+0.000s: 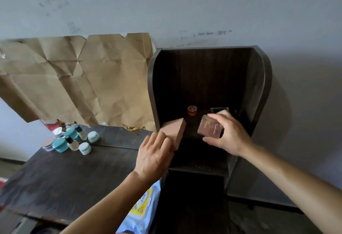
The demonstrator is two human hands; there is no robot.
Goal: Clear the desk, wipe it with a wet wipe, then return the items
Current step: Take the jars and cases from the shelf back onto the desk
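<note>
**Both hands at the dark shelf unit**

At the mouth of the shelf unit [209,78], the right hand [228,137] has its fingers [215,116] closed around a clear compact [210,129] with brown contents and gold lettering, thumb below and fingertips over the top edge. The compact is tilted, its lettered face turned up toward the camera. The left hand [153,157] lies over the near end of a tan box [174,131], fingers curled on it; the box's long axis runs from the hand up and right into the compartment. Behind them on the same shelf stand a small amber jar [192,110] and a dark-edged clear case [219,110], partly hidden by the right hand.

To the left, the dark desk [74,174] carries a cluster of teal jars [61,144], pale green jars [85,148] and small bottles [72,143] at its far corner. A wet wipe pack [142,207] shows below the left forearm. Creased brown paper [74,78] covers the grey wall [166,2] behind the desk, and faint writing marks the wall.
</note>
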